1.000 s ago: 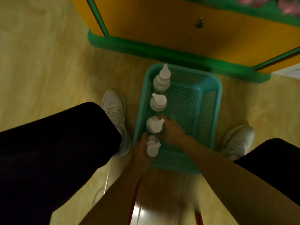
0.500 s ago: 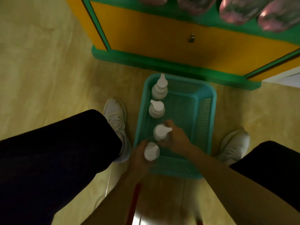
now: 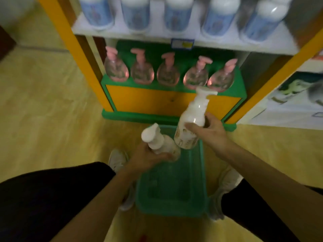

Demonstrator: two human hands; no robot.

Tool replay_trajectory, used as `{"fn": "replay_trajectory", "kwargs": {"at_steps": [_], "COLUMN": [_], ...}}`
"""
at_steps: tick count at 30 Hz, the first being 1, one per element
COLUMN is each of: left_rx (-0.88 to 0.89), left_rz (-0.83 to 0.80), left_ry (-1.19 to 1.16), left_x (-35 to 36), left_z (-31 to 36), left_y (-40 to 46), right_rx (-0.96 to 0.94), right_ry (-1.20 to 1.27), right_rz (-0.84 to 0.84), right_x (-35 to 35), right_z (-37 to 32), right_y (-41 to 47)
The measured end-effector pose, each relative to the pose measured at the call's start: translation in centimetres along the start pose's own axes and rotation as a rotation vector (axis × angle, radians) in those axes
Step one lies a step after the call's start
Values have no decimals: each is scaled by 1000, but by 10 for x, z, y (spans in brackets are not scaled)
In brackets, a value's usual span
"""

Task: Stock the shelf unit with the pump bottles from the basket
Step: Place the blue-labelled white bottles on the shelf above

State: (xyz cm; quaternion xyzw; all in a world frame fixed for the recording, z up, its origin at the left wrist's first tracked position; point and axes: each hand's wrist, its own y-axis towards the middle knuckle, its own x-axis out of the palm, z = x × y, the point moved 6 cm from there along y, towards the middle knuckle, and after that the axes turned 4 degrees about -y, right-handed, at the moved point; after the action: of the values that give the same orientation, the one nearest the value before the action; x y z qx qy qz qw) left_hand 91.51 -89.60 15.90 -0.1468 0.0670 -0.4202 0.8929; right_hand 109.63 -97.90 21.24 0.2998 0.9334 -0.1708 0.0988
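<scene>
My left hand (image 3: 148, 157) grips a white pump bottle (image 3: 157, 140) by its body, held above the near-left part of the teal basket (image 3: 197, 203) on the floor. My right hand (image 3: 209, 131) holds a second white pump bottle (image 3: 191, 121) higher up, its pump head in front of the yellow panel of the shelf unit (image 3: 157, 100). The basket's inside is blurred, so any bottles left in it cannot be made out. The shelf unit's green bottom ledge carries a row of pink pump bottles (image 3: 167, 72).
A white shelf (image 3: 227, 44) above holds blue-labelled bottles (image 3: 135, 14). Yellow uprights (image 3: 78, 55) frame the unit on both sides. My legs and white shoes (image 3: 117, 159) flank the basket. A poster (image 3: 297, 100) stands at the right. Wooden floor lies to the left.
Both hands have lifted a white pump bottle each out of the basket and raised them toward the shelf. The view has tilted upward, bringing the shelves into sight.
</scene>
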Motion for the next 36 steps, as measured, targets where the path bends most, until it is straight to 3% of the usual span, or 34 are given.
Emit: {"fn": "replay_trajectory", "kwargs": {"at_steps": [6, 12, 17, 23, 32, 36], "left_rx": [22, -44, 36, 98, 67, 72], "left_rz": [-9, -149, -69, -10, -134, -130], "left_ry": [-262, -645, -558, -636, -702, -693], "left_x": [8, 28, 40, 48, 48, 43], "left_z": [129, 180, 194, 210, 209, 204], "left_y": [9, 28, 51, 62, 55, 53], "right_rx": [-59, -69, -50, -22, 36, 60], "right_ry": [423, 715, 762, 898, 1014, 946], "right_rz": [-74, -54, -43, -77, -130, -127], "right_x": [-42, -67, -71, -67, -65, -66], "right_z": [-99, -121, -122, -123, -119, -115], "right_y": [-18, -5, 18, 26, 16, 15]}}
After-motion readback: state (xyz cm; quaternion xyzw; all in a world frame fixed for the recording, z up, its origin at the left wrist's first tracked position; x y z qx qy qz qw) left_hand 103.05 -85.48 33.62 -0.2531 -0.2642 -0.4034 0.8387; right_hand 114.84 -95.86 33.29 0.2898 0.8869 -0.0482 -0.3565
